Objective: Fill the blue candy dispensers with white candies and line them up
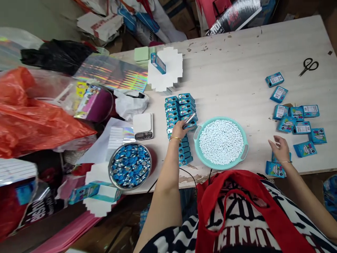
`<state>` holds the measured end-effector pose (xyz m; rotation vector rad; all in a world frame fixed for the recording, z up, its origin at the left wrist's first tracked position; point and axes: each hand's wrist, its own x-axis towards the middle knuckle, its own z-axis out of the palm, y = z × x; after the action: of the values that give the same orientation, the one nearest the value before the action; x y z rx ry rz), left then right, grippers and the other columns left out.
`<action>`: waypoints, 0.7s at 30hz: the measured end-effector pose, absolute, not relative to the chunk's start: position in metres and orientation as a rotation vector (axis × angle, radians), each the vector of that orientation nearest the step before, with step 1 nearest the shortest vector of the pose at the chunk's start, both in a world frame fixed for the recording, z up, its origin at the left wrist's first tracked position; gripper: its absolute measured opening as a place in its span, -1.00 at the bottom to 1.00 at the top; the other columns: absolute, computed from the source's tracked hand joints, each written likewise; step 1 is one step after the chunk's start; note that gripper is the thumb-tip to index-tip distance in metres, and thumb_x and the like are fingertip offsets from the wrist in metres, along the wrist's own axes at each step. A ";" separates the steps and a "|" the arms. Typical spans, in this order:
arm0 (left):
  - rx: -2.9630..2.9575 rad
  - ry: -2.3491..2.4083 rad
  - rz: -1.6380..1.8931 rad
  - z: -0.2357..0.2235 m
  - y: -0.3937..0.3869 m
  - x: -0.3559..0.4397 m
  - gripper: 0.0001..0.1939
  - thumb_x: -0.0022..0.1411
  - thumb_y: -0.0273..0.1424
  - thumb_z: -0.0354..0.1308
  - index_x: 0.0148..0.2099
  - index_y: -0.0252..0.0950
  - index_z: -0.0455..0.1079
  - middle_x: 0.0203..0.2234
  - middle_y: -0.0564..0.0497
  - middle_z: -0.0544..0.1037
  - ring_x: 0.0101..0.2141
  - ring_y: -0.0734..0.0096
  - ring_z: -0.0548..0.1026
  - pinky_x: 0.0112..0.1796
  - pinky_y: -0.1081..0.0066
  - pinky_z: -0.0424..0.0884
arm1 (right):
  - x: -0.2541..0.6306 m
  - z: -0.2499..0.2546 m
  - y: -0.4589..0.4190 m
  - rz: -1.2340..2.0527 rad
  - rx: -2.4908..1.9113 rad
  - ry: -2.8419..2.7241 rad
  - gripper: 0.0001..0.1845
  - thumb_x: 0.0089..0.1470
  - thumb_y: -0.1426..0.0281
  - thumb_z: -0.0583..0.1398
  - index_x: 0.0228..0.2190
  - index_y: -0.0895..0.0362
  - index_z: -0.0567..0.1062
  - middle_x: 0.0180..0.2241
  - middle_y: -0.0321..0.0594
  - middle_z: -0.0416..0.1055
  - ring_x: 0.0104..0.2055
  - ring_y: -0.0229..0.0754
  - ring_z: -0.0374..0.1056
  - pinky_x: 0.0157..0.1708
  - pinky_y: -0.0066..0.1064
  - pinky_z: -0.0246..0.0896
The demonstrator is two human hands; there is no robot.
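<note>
My left hand (pixel 179 130) is closed round a shiny metal scoop (pixel 189 120), its exact shape partly hidden by the fingers. It is over two columns of small blue boxes (pixel 186 101) standing close together, their tops showing dark openings. Just right of them sits a turquoise basin (pixel 198 154) full of small white candies (pixel 221 142). My right hand (pixel 280 150) is over the table's front right, fingers apart and nothing visible in them. Below it lie a blue packet (pixel 275 169) and another one partly covered by the hand.
More blue packets (pixel 286 124) lie scattered at the right, with black scissors (pixel 308 66) behind. To the left stand a white scale (pixel 143 125) and a metal bowl (pixel 112 177) of blue-and-silver pieces. One blue box (pixel 158 63) rests on white card (pixel 173 65). Plastic bags (pixel 39 109) crowd the far left.
</note>
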<state>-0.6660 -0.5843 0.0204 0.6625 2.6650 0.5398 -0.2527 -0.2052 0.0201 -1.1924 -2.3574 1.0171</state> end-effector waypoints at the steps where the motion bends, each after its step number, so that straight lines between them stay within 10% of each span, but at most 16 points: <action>1: 0.649 2.657 0.501 0.017 -0.583 -0.666 -0.64 0.09 -0.37 0.32 -0.07 -0.39 0.41 -0.20 -0.11 0.45 -0.16 0.21 0.44 -0.08 0.30 0.38 | -0.239 0.015 -0.197 0.957 -1.247 -2.387 -0.40 0.05 -0.03 0.22 -0.04 0.15 0.47 -0.05 0.03 0.39 -0.04 0.03 0.37 -0.08 -0.03 0.39; 8: 0.560 2.815 0.329 0.014 -0.585 -0.660 -0.22 0.15 -0.20 0.29 0.29 -0.49 0.13 0.22 -0.33 0.23 0.09 0.00 0.33 0.07 0.00 0.35 | -0.173 0.017 -0.182 0.522 -1.950 -2.535 -0.11 0.03 -0.05 0.22 0.13 0.41 0.30 0.08 0.33 0.31 0.17 0.22 0.21 0.18 0.01 0.11; 13: 0.676 2.801 0.428 0.027 -0.587 -0.634 -0.35 0.09 -0.23 0.30 0.15 -0.46 0.31 -0.03 -0.19 0.47 0.01 0.08 0.37 0.10 0.04 0.33 | -0.161 0.014 -0.208 0.628 -2.377 -2.506 0.28 -0.11 -0.21 0.27 0.34 0.33 -0.05 0.19 0.33 0.16 0.17 0.28 0.18 0.09 -0.04 0.10; 21: 0.721 2.607 0.778 0.039 -0.569 -0.519 -0.45 0.17 -0.09 0.16 0.07 -0.39 0.38 -0.19 -0.13 0.55 -0.33 0.31 0.47 -0.19 0.28 0.46 | -0.203 -0.018 -0.215 0.682 -2.165 -2.256 0.17 -0.02 0.05 0.28 0.39 0.21 -0.16 0.21 0.22 0.10 0.14 0.22 0.19 0.13 -0.04 0.08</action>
<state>-0.5186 -0.5687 0.0388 0.7211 2.6074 0.7777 -0.2033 -0.2152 -0.0182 -2.1652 -2.2560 0.6823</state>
